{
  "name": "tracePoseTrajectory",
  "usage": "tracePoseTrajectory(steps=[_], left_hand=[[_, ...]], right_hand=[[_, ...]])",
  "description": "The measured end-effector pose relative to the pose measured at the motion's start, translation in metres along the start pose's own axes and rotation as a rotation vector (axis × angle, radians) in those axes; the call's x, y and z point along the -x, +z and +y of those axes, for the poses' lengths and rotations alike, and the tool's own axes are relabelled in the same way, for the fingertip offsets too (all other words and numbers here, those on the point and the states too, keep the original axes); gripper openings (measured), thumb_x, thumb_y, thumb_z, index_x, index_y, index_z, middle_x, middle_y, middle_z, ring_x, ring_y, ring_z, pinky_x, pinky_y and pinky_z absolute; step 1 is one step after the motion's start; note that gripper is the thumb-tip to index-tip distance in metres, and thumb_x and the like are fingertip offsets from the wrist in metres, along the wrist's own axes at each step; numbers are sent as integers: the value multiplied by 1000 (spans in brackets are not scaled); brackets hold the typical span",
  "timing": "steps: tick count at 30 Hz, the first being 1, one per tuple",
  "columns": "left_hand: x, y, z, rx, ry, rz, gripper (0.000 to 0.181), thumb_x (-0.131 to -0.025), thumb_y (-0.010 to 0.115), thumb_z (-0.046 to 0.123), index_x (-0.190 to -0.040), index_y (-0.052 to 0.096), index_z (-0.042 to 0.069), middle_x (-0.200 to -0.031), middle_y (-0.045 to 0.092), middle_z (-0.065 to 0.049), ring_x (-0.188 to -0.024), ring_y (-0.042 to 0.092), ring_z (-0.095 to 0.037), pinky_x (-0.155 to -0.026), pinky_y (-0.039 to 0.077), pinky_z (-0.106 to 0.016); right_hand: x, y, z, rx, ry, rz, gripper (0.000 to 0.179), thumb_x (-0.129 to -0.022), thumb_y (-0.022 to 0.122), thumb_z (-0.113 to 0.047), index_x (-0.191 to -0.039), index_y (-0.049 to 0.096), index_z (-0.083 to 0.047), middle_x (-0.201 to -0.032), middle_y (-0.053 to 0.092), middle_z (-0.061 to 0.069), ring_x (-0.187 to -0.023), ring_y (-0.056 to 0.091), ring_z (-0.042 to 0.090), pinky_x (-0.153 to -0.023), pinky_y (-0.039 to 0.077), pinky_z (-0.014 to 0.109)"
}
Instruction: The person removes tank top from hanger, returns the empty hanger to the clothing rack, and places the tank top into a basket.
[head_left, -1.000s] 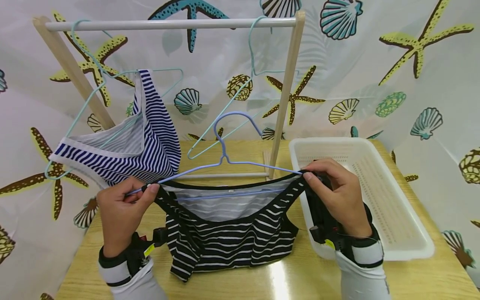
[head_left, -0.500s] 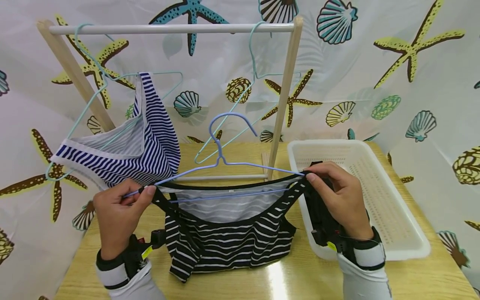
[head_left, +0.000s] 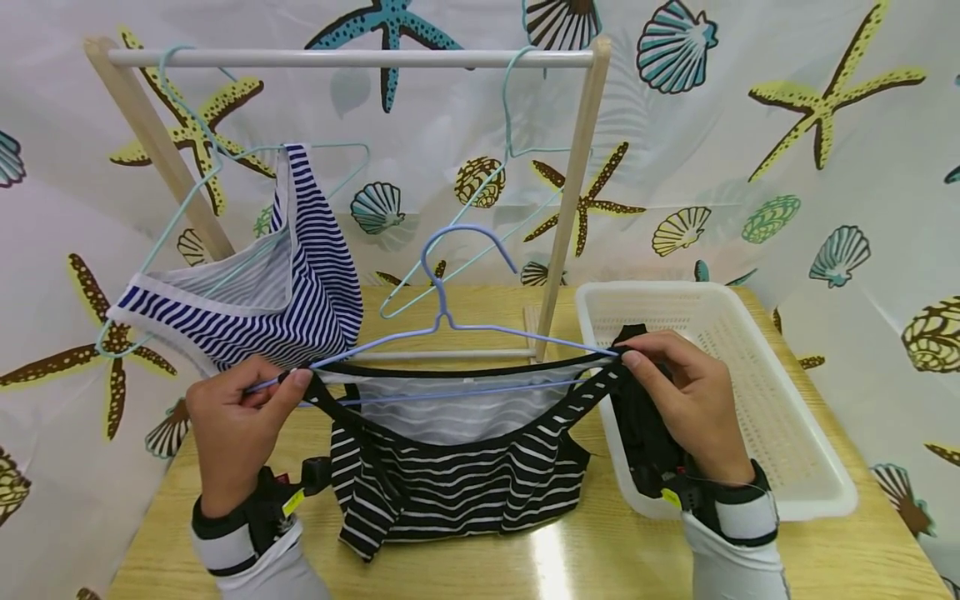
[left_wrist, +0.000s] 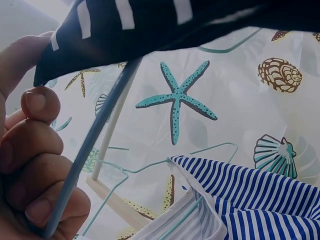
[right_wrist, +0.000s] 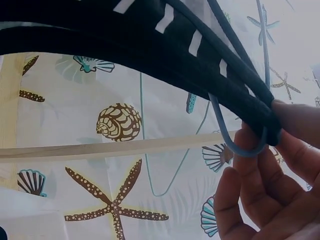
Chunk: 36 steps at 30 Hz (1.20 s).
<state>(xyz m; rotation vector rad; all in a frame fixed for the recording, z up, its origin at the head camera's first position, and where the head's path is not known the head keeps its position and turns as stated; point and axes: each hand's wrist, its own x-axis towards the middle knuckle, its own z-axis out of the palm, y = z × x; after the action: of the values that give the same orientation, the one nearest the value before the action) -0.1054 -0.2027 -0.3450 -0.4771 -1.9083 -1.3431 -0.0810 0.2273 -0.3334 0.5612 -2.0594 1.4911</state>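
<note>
A black tank top with white stripes (head_left: pixel 465 479) hangs by its shoulder straps on a periwinkle-blue hanger (head_left: pixel 405 335), whose hook points up. My left hand (head_left: pixel 236 425) pinches the left strap between thumb and index finger, the hanger's end lying against the curled fingers (left_wrist: pixel 42 137). At the other side, my right hand (head_left: pixel 686 400) pinches the right strap. In the right wrist view the hanger's rounded end (right_wrist: pixel 239 150) pokes out below that strap, touching the fingers. The top's lower hem is close to the table; contact cannot be told.
Behind stands a rack with a white rail (head_left: pixel 352 58). On it hang a mint hanger bearing a blue-and-white striped top (head_left: pixel 315 292) and a bare mint hanger (head_left: pixel 507 125). A white basket (head_left: pixel 795 392) sits on the table at right, with black cloth (head_left: pixel 641 417) at its left side.
My right hand has shifted slightly right and down, drawing the right strap outward along the hanger. The left hand keeps its pinch, nearly still. The head view has shifted a little.
</note>
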Motion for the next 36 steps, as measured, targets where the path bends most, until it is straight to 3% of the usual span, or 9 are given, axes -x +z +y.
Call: tracePoseTrajectory(steps=[23,31,36], left_hand=[[0,-3,3,52,-17,-6,29,-74,74,-8,-57,55,5,-51,34,5,-45,31,-2,-43,22,-18],[1,-2,2,35,-14,-8,28,-73,76,-7,-58,55,5,-51,36,6,-45,31,-2,-43,22,-18],[1,-3,3,37,-16,-9,28,-73,76,-8,-58,55,5,-51,35,5,-45,31,-2,-43,23,-18]], right_hand=[[3,-6,0,66,9,-8,24,-81,60,23,-99,67,9,-95,67,12,-86,62,13,-77,49,18],[2,-6,-15,94,10,-14,22,-81,58,24,-97,67,11,-92,67,14,-84,61,12,-76,48,17],[6,-11,-5,117,20,-24,22,-84,61,19,-99,69,5,-92,68,12,-82,61,12,-73,48,18]])
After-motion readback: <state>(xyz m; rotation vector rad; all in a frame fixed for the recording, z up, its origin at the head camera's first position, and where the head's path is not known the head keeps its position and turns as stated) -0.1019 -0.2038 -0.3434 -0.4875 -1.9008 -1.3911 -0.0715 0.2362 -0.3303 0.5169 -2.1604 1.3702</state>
